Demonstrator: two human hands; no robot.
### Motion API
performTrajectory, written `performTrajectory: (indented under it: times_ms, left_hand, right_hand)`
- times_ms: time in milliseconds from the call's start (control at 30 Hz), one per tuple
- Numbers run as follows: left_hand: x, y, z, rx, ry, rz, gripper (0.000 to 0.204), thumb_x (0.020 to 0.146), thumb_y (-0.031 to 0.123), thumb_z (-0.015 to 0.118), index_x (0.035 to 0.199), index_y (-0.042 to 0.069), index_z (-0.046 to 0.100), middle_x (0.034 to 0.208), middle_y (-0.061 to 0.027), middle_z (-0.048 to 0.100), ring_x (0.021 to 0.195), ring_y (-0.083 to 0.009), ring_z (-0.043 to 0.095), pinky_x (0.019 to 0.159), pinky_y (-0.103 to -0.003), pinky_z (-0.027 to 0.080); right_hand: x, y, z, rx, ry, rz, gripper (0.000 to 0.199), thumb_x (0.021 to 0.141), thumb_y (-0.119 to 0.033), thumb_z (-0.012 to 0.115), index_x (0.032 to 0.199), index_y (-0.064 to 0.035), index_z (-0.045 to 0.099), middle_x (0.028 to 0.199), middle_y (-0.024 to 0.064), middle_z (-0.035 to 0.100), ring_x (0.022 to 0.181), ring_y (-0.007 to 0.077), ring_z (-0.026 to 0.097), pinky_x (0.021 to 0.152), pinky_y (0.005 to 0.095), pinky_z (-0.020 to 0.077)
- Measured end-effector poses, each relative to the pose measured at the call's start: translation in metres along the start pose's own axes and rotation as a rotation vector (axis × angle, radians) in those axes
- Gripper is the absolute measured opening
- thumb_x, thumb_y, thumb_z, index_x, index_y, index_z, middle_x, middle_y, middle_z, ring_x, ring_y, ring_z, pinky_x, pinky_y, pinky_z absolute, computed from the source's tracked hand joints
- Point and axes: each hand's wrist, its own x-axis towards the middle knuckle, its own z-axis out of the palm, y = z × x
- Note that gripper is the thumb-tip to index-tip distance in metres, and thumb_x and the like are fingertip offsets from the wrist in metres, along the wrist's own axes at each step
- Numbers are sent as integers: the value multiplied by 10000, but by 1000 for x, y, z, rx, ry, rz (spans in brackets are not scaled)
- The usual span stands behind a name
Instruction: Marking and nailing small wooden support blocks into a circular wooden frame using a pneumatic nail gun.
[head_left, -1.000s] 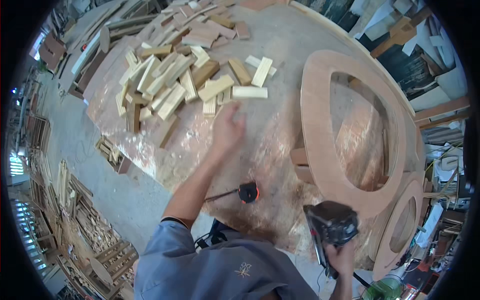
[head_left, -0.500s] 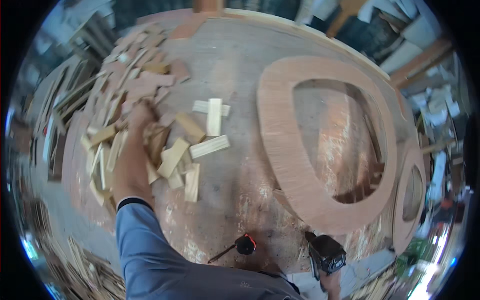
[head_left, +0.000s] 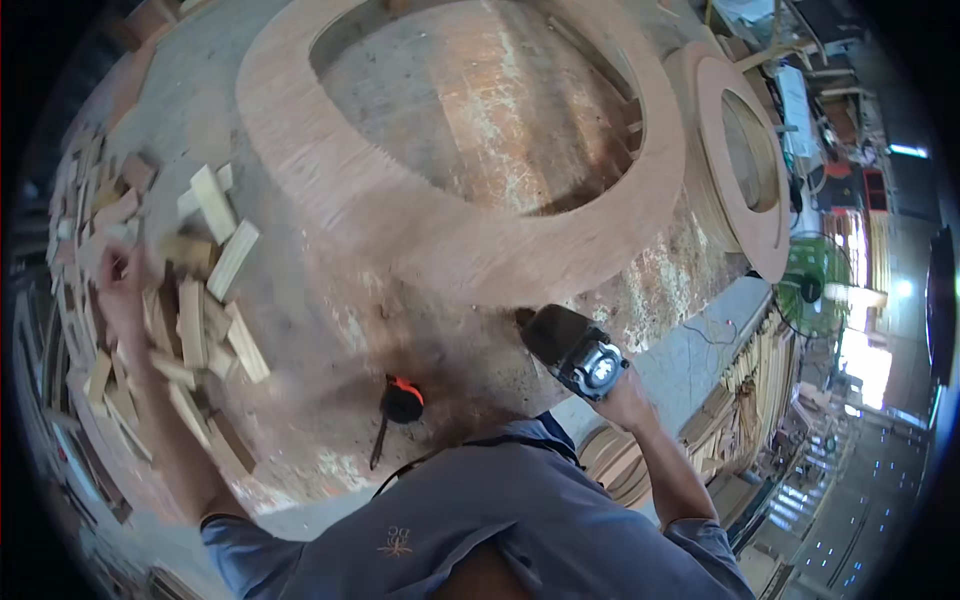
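Since half a second ago the left hand (head_left: 120, 285) has pulled back to the nine o'clock edge of the pile of wooden blocks (head_left: 205, 300); it is blurred, fingers curled (what it grips, if anything, cannot be told). The right hand (head_left: 622, 400), at five o'clock, is clenched round a black nail gun (head_left: 575, 350), now beside the large plywood ring (head_left: 440, 215). A tape measure (head_left: 403, 400) lies on the worktable (head_left: 330, 380).

Wood blocks (head_left: 215, 290) left of ring (head_left: 400, 215)
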Motion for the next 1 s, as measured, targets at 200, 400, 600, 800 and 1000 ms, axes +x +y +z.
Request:
performTrajectory:
  times_ms: [200, 400, 600, 800, 1000]
  left_hand:
    - [-205, 254, 70, -806, -295, -497, 431, 787, 31, 708, 1198, 66, 586, 1017, -14, 628, 927, -104, 585, 823, -264, 483]
    - [-328, 359, 178, -664, -99, -296, 612, 703, 51, 790, 1253, 13, 524, 1155, -118, 596, 1073, -239, 587, 946, -355, 454]
    - [-343, 408, 243, -642, 168, -383, 621, 704, 2, 715, 1277, 12, 475, 1171, -186, 575, 1102, -342, 569, 952, -394, 455]
    - [-324, 433, 252, -602, 400, -429, 561, 695, -18, 702, 1218, 15, 501, 1075, -198, 597, 1007, -370, 598, 849, -417, 488]
    - [-324, 442, 241, -612, 443, -419, 586, 693, -31, 718, 1235, 34, 504, 1032, -169, 622, 959, -330, 634, 817, -375, 511]
  right_hand:
    - [0, 16, -7, 61, -168, -91, 236, 739, -115, 671, 949, -27, 611, 735, 201, 623, 724, 392, 635, 658, 429, 511]
    - [-15, 56, -37, 167, -179, -172, 240, 756, -128, 687, 976, -40, 650, 790, 166, 661, 717, 298, 665, 650, 389, 509]
    - [-33, 93, -100, 119, -201, -386, 269, 741, -103, 699, 1001, -41, 672, 937, 146, 699, 911, 310, 674, 780, 358, 511]
    - [-35, 112, -132, 89, -276, -352, 269, 739, -89, 706, 1003, -40, 685, 980, 141, 697, 920, 311, 669, 788, 354, 508]
    - [-33, 122, -154, -55, -234, -353, 379, 729, -89, 734, 1086, -14, 630, 1073, 135, 649, 1018, 266, 614, 894, 359, 463]
